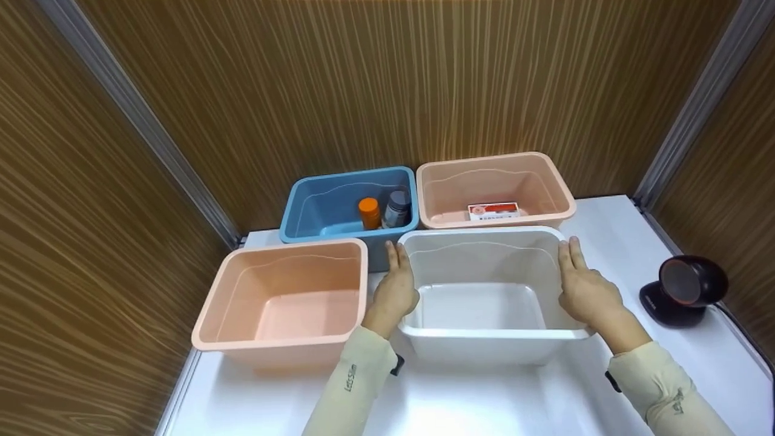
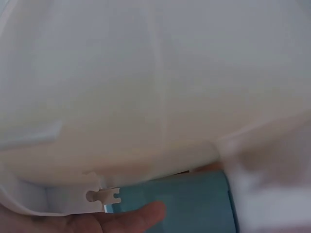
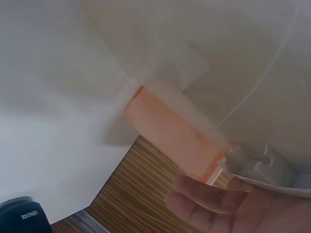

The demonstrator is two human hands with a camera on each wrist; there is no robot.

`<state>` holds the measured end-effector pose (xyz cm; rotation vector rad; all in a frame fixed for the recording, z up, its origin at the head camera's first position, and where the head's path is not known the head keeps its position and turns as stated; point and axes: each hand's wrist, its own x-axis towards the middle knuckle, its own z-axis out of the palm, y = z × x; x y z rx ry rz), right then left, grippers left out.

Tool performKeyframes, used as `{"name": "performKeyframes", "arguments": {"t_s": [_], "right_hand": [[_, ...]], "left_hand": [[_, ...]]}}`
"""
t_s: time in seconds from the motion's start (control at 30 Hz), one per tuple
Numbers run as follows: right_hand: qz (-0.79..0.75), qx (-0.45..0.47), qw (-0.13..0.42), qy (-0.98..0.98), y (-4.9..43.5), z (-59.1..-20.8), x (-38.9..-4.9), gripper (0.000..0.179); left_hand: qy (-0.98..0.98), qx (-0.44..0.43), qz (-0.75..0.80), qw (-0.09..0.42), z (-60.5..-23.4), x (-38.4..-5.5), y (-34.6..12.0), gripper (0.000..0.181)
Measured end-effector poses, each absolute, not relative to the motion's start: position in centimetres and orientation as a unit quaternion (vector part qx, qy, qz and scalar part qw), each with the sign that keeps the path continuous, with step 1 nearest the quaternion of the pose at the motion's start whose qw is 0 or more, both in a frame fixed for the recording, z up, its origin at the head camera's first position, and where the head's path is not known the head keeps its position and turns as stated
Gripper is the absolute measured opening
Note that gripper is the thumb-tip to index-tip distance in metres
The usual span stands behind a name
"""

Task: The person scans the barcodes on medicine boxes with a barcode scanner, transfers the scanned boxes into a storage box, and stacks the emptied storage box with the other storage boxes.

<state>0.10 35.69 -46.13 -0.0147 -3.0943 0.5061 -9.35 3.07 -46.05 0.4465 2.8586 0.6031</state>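
Observation:
A white plastic bin [image 1: 496,348] stands at the front centre, its interior bare in the head view. My left hand [image 1: 396,293] is at its left rim, two fingers pointing forward along the outside and the hand's inner edge over the rim. On the opposite rim, my right hand [image 1: 587,290] holds in the same way, two fingers straight. Beneath the rim, the left wrist view shows a finger [image 2: 141,217] beside the bin's wall. Fingers [image 3: 204,201] also show below the rim in the right wrist view. Both thumbs are hidden.
Left of it sits a peach bin [image 1: 284,345]. Behind stand a blue bin [image 1: 345,237] with an orange-capped bottle [image 1: 369,213] and a grey bottle [image 1: 396,209], and another peach bin [image 1: 496,162] holding a red-and-white box [image 1: 493,211]. A black device [image 1: 684,290] stands right. Wood-grain panels [image 1: 363,79] enclose the table.

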Motion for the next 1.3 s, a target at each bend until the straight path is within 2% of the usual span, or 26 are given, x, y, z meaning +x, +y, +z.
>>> {"name": "performKeyframes", "arguments": {"t_s": [0.23,0.53,0.8,1.13,1.3], "right_hand": [[0.172,-0.016,0.008,-0.985,35.3,-44.2,1.0,0.09],[0.184,-0.017,0.011,-0.983,35.1,-40.4,1.7,0.08],[0.193,-0.018,0.021,-0.981,34.5,-37.2,2.4,0.076],[0.203,-0.016,-0.005,-0.979,33.2,-33.5,1.3,0.076],[0.204,-0.003,0.004,-0.979,32.3,-32.1,0.5,0.075]], "left_hand": [[0.963,0.137,0.209,0.104,-44.6,-9.1,2.6,0.091],[0.964,0.157,0.202,0.069,-41.4,-8.9,2.0,0.088],[0.959,0.146,0.227,0.083,-37.9,-8.3,1.3,0.093],[0.958,0.142,0.237,0.077,-33.7,-9.5,-0.2,0.088],[0.959,0.14,0.24,0.061,-32.1,-9.8,-1.4,0.086]]}}
